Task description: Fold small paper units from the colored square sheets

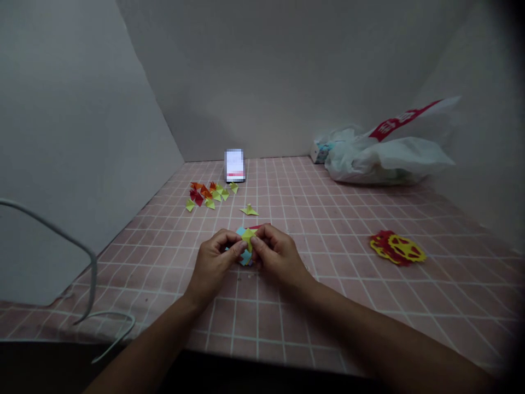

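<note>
Between my two hands is a small folded piece of yellow paper, pinched from both sides. My left hand grips its left side between thumb and bent fingers. The right side is pinched by my right hand. Sheets of light blue paper lie on the table just beneath, partly hidden by the hands, with a strip of red paper showing behind. A single yellow origami bird rests a little beyond my hands.
Several red, orange and yellow folded paper birds are grouped at the back left, near a lit phone. Red and yellow cut-out shapes lie right. A white plastic bag sits back right. A grey cable hangs over the left edge.
</note>
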The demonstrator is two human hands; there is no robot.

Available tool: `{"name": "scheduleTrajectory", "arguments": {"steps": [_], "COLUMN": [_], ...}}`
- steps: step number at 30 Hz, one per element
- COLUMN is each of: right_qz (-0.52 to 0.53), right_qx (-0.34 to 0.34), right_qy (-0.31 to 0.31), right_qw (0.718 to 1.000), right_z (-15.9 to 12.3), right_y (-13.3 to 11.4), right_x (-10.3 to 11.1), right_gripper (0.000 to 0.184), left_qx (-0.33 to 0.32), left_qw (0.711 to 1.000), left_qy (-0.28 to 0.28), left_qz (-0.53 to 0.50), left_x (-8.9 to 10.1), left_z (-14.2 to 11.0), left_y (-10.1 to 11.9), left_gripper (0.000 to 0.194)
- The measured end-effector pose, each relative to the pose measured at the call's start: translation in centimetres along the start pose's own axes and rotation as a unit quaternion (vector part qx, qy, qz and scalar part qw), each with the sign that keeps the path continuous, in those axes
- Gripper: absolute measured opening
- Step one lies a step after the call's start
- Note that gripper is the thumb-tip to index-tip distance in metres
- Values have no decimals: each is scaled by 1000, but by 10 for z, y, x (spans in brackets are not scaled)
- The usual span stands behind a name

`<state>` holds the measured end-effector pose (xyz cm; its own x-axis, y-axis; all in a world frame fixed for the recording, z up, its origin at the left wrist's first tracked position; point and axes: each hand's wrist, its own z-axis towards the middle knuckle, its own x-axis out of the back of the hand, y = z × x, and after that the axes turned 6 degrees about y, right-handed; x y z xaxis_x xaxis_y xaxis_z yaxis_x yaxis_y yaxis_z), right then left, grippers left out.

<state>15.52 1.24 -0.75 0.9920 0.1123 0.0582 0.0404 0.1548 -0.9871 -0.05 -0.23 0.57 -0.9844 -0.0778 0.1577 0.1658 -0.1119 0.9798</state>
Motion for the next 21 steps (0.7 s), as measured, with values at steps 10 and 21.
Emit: {"name": "scheduleTrajectory", "arguments": {"steps": [10, 21], "right_qz": [73, -18], "right_qx": [-24, 47], "right_qy": [-21, -34], "right_qw": [997, 998], "right_z": [-1, 0], "right_y": [2, -3], "right_x": [-4, 3], "right_gripper": [20, 16], "left_qx": [2, -2], "left_qw": [1000, 1000], "left_qy": [-10, -14], "left_qz": [-5, 17], "left_x": [-2, 0], "left_z": [1, 1], "left_y": [1, 3], "left_gripper": [17, 17]}}
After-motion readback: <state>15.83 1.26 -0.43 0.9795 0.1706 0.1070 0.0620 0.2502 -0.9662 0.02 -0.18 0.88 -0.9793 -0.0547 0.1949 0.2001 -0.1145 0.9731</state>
